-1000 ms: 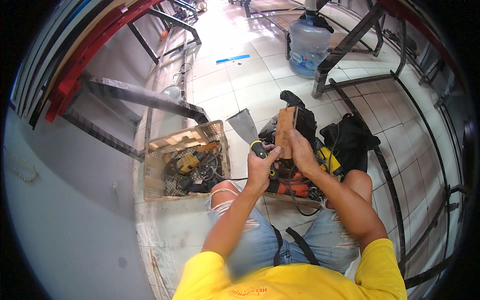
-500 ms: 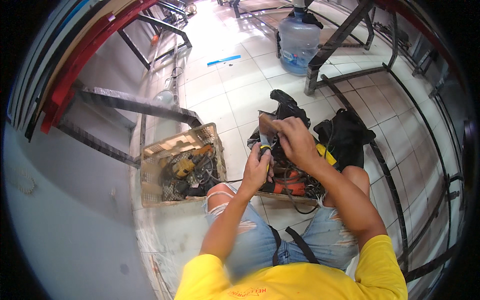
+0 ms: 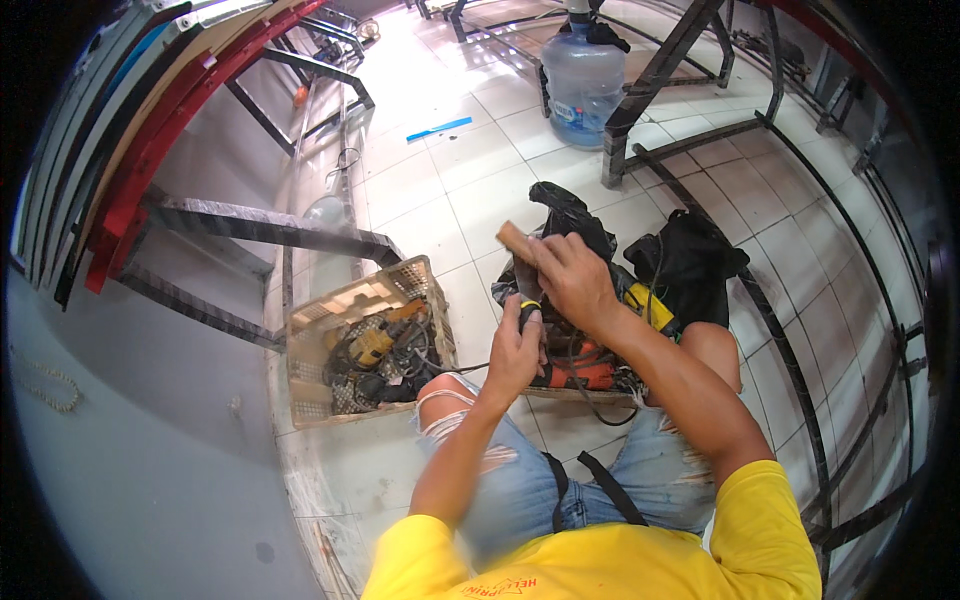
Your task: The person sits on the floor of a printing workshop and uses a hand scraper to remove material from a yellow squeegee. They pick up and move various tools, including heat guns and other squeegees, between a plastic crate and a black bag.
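Observation:
My left hand (image 3: pixel 514 352) is closed around the black and yellow handle of a putty knife (image 3: pixel 526 280), its flat blade pointing up and away from me. Over the blade, my right hand (image 3: pixel 574 284) pinches a stiff brown piece (image 3: pixel 514 240), perhaps folded sandpaper; its exact kind is unclear. The piece lies against the blade, and my right fingers hide part of both. Below my hands, between my knees, an orange-red tool (image 3: pixel 582 372) with a dark cord rests in a low box. Behind it bunches a black plastic bag (image 3: pixel 572 218).
To the left stands a tan plastic crate (image 3: pixel 350 290) holding a yellow power tool (image 3: pixel 372 346) and cords. A black cloth bag (image 3: pixel 692 272) lies at right. Farther off are a blue water jug (image 3: pixel 580 90), a blue strip (image 3: pixel 440 130) and dark steel frames (image 3: pixel 270 226).
The brown piece and my right hand have shifted slightly left, and the blade has turned so less of its face shows. My left hand keeps its grip. The whole view has tilted a little.

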Demonstrator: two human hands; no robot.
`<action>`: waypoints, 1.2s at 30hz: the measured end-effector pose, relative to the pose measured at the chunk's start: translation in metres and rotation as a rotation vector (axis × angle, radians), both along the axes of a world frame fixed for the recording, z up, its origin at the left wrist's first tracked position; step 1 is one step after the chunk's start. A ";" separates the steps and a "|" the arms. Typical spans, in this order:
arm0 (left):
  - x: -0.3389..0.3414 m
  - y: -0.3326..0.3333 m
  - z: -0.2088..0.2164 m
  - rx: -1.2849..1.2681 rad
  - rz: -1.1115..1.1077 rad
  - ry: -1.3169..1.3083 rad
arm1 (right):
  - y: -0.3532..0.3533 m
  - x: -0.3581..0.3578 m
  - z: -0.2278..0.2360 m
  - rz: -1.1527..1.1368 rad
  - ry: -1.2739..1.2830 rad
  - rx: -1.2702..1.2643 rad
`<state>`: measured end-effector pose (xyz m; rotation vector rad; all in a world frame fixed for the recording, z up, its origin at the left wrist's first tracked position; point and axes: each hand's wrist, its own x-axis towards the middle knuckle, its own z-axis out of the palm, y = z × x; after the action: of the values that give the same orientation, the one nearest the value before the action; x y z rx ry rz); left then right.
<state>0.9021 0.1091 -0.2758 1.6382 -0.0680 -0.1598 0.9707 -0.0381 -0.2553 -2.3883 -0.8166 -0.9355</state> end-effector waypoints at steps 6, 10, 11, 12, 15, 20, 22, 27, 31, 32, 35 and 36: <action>0.000 -0.006 -0.004 -0.016 0.029 0.030 | -0.007 0.010 0.001 0.054 0.208 0.317; 0.000 -0.008 0.001 0.052 0.033 0.015 | -0.012 0.009 0.004 0.057 0.302 0.441; 0.000 -0.008 -0.001 0.074 0.031 0.002 | -0.011 0.008 0.005 0.059 0.230 0.400; 0.001 -0.007 -0.004 0.098 0.031 -0.009 | -0.009 0.006 0.007 0.063 0.160 0.360; 0.001 -0.005 -0.023 0.310 0.081 -0.170 | 0.001 -0.003 0.009 0.075 0.102 0.287; 0.004 -0.009 -0.035 0.504 0.197 -0.630 | -0.010 0.014 -0.007 -0.023 0.188 0.321; 0.004 -0.009 -0.033 0.457 0.178 -0.563 | -0.016 0.021 -0.014 -0.063 0.254 0.409; -0.001 -0.006 -0.002 0.068 0.133 -0.084 | -0.023 0.027 -0.007 -0.099 0.274 0.604; 0.009 0.009 -0.002 -0.158 0.038 0.017 | -0.022 0.026 -0.013 0.037 0.521 0.843; 0.010 0.009 -0.001 -0.210 0.014 0.044 | -0.024 0.027 -0.014 0.045 0.592 0.871; 0.009 0.009 -0.001 -0.334 -0.045 0.118 | -0.028 0.030 -0.013 0.107 0.800 1.041; 0.009 0.008 0.000 -0.355 -0.055 0.136 | -0.029 0.033 -0.012 0.155 0.863 1.152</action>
<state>0.9110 0.1174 -0.2758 1.2694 -0.0357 -0.2844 1.0034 -0.0670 -0.2672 -1.3988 -0.0358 -0.1138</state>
